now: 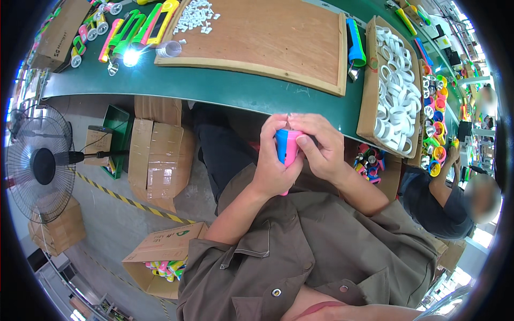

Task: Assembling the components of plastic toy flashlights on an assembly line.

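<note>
A pink and blue plastic flashlight body (290,145) is held in front of my chest, just off the table's near edge. My left hand (269,158) wraps round its side, with the fingers closed on it. My right hand (325,147) closes over the other side, thumb on the pink shell and fingertips at its upper end. A small shiny piece shows between the fingertips there, too hidden to name. The pink lower end of the body sticks out beneath my left hand.
A wooden board (267,35) with small white plastic parts (194,16) lies on the green table (107,80). Coloured flashlights, one lit, stand at left. A carton of white rings (396,85) is at right. A fan (43,166) stands left; a co-worker (439,200) sits right.
</note>
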The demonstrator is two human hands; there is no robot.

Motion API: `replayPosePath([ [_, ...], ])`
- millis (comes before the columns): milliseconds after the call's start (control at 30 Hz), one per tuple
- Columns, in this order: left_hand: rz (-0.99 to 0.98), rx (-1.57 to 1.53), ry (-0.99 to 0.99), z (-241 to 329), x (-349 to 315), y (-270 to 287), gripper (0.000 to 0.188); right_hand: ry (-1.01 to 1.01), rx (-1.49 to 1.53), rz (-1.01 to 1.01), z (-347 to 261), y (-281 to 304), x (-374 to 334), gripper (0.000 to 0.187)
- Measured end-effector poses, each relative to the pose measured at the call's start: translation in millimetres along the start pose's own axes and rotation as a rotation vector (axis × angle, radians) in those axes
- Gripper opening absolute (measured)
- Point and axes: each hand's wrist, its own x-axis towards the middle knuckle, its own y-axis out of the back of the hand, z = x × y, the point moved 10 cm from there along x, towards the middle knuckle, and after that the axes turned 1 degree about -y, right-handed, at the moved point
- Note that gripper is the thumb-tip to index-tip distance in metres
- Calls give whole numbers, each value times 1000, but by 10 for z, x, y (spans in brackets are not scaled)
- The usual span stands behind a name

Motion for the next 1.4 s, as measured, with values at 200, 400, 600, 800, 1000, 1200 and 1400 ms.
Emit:
replayPosePath([
  [200,-112,9,49,-281,-343,18,74,-48,30,-156,80,-114,-203,21],
  [400,-38,-144,172,-431,-584,280,75,-60,165,-416,93,-490,-43,20],
  [600,-22,-42,127,-374,-675,646,76,-316,330,-207,435,-641,1009,12],
  [800,36,-27,233,-557,-882,873,78,-87,167,-454,101,-1029,1278,10],
  [1000,21,-152,320,-723,-893,923,84,-201,164,-417,435,-900,1105,9],
  [1200,-113,-296,410,-858,-841,859,94,-214,85,-366,440,-500,866,9],
  [1400,-145,-278,499,-873,-822,646,88,-226,-419,19,662,1100,826,11],
])
